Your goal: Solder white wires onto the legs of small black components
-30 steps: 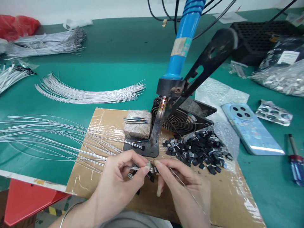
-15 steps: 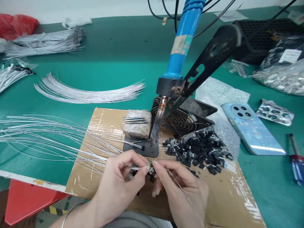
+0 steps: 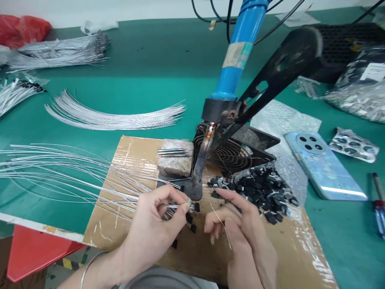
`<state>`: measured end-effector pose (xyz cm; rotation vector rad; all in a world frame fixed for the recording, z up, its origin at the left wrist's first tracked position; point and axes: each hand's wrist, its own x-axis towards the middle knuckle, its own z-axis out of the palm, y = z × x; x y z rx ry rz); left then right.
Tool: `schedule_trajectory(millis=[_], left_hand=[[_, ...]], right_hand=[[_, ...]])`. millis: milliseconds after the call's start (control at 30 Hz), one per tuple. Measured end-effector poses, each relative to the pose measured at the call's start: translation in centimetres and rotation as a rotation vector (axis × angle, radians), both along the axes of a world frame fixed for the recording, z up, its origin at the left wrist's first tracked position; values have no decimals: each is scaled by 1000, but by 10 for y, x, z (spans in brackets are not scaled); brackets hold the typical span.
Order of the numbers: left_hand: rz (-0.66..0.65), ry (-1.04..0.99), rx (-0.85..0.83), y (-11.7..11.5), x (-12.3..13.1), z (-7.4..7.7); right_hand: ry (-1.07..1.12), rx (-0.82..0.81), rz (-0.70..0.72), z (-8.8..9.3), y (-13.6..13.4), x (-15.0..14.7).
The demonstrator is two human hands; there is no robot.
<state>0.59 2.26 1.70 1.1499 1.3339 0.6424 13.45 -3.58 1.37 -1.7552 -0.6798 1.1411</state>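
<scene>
With the left hand [image 3: 159,224], pinches thin wires [image 3: 192,207] tight between thumb and finger, just behind a small black plug [image 3: 196,207]. With the right hand [image 3: 248,230], a little apart from the left, holds a thin silver wire [image 3: 220,220] loosely in bent fingers and points one finger at the edge of a heap of little black parts [image 3: 261,190] — can't tell if touching. Under both hands, brown cardboard [image 3: 291,253]. Close around the fingers of the left hand, more black plugs [image 3: 193,228], and off to the left, long white wires [image 3: 132,198], spread out wide. Just past the hands, a soldering iron [image 3: 230,84] with a blue handle, pointing down at a dark plate [image 3: 197,194]. On one side of its tip [image 3: 197,174], a wrapped grey block [image 3: 176,165] with thin sticks [image 3: 173,152] on top; on the other, a black fan [image 3: 231,156]. To the right, on the green table [image 3: 168,86], a blue phone [image 3: 327,168] — back side up — and a screwdriver [image 3: 380,216]. Back to the left, a curved bunch of white wires [image 3: 120,121] and a red bag [image 3: 25,30].
</scene>
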Motion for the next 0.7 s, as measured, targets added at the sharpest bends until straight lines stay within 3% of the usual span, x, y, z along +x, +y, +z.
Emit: schedule_trajectory(millis=[167,400,567,700], left_hand=[[-2,35,16,2,0,1],[-9,79,40,5,0,5],[24,5,41,8,2,8],[38,0,30,12,4,9]], right_hand=[[-114,-74,52,1,-2,10],[-176,317,240,-9,4,21],[-23,280,89,-4,9,10],[11,208,49,1,12,3]])
